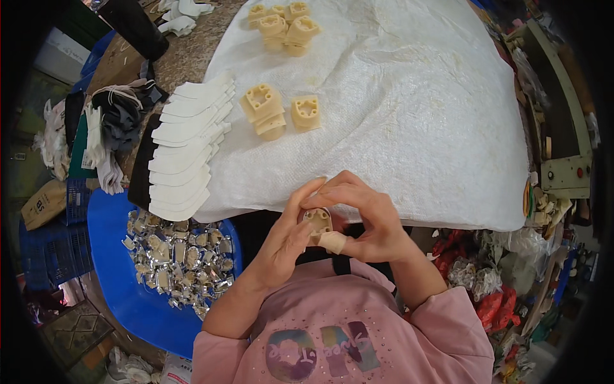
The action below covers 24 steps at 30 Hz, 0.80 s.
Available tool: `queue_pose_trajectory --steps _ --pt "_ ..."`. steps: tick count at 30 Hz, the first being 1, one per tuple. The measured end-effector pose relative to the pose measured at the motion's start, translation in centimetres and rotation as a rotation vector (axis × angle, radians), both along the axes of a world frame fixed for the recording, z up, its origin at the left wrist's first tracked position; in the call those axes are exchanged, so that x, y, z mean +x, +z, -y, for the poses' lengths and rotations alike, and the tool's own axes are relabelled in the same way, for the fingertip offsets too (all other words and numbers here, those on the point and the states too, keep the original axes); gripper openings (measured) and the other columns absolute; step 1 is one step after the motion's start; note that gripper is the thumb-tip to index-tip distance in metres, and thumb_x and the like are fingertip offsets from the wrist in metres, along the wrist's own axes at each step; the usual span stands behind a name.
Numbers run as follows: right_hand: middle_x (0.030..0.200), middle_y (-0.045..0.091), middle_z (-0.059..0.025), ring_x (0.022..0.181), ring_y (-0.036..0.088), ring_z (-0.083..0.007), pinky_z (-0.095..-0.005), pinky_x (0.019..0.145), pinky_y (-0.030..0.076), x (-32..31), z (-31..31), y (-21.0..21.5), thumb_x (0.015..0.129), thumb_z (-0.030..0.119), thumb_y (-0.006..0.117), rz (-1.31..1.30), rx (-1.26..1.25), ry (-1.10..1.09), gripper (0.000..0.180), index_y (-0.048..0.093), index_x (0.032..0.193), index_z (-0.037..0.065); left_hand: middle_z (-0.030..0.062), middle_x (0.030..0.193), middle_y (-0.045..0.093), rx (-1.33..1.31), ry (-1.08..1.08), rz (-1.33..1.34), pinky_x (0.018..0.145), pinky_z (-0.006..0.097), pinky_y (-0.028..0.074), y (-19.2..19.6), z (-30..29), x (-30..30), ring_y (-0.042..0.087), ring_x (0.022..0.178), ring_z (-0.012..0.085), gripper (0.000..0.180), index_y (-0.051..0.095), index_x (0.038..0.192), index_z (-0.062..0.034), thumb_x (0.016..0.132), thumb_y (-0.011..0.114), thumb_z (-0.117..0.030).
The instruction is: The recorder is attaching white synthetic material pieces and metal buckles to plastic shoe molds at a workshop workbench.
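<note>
Far left, a heap of gloves and rags lies at the worktop's edge. Below it sits a blue tub with a pile of small silvery parts in it. Next to the gloves, a fanned stack of white strips rests half on a dark pad, its right ends lying over the edge of the white cloth that covers the worktop.

On the cloth, just right of the strips, stand two cream blocks side by side, the left one taller and stepped. Further back, at the cloth's far edge, is a cluster of more cream blocks.

At the near edge of the cloth, in front of the pink sweater, the left hand has its grip closed on a cream block, with the fingertips curled over the block's left side. The right hand holds the same block from the other side, its grip also closed, fingers arched over the top and a taped thumb pressed under it. The block is off the worktop, between both hands, with its holed face up.

Far right, a cluttered bench with a pale machine box runs along the cloth, and red and grey scraps are piled below it.
</note>
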State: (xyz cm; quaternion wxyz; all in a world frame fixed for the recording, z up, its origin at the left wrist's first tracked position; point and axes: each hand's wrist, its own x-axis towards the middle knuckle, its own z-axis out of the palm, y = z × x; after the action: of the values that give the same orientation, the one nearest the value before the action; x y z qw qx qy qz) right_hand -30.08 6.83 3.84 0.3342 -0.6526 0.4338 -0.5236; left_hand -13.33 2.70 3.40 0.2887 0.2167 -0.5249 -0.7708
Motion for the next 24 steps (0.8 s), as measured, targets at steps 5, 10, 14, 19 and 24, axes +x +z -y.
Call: queue_pose_trajectory --steps 5,10,14,19,24 --pt "0.101 0.056 -0.0093 0.088 0.052 -0.0214 -0.0274 0.065 0.047 0.6 -0.2 -1.4 0.075 0.008 0.072 -0.081 -0.087 -0.083 0.043 0.057 0.116 0.009 0.0129 0.11 0.052 0.011 0.097 0.02 0.076 0.026 0.045 -1.2 -0.7 -0.5 0.054 0.089 0.0146 0.053 0.021 0.139 0.0024 0.093 0.035 -0.019" --pt "0.098 0.049 -0.0058 0.074 0.055 -0.0114 -0.0188 0.052 0.05 0.4 -0.4 -1.0 0.092 0.016 0.053 0.43 0.34 0.096 0.023 0.056 0.112 0.005 0.0132 0.11 0.051 0.07 0.072 0.051 0.069 0.025 0.046 -1.2 -1.2 -0.5 0.056 0.084 0.0149 0.059 0.017 0.14 0.0007 0.095 0.036 -0.032" --pt "0.099 0.052 -0.0073 0.061 0.056 -0.0082 -0.0172 0.038 0.045 0.2 0.6 -0.5 0.092 0.016 0.052 0.599 0.602 0.237 0.016 0.056 0.101 0.003 0.013 0.11 0.051 -0.145 0.178 -0.056 0.075 0.026 0.045 -0.5 -1.8 -2.1 0.054 0.088 0.0148 0.065 0.023 0.136 0.0032 0.097 0.03 -0.047" --pt "0.098 0.055 -0.0069 0.068 0.055 -0.0111 -0.0217 0.051 0.048 1.4 -0.5 -1.3 0.091 0.018 0.053 0.573 0.521 0.225 0.014 0.056 0.095 0.005 0.0138 0.113 0.047 -0.301 0.235 0.131 0.082 0.027 0.04 -0.5 -2.3 -1.9 0.049 0.096 0.0149 0.068 0.026 0.132 0.0068 0.096 0.029 -0.051" --pt "0.102 0.053 -0.0085 0.095 0.049 -0.0241 -0.0345 0.087 0.039 3.3 -0.5 -3.1 0.094 0.019 0.05 0.348 0.121 -0.001 0.022 0.055 0.109 0.005 0.0121 0.113 0.043 -0.361 0.427 0.132 0.082 0.025 0.039 -2.0 -2.2 -2.0 0.046 0.095 0.0135 0.052 0.032 0.124 0.006 0.098 0.032 -0.038"
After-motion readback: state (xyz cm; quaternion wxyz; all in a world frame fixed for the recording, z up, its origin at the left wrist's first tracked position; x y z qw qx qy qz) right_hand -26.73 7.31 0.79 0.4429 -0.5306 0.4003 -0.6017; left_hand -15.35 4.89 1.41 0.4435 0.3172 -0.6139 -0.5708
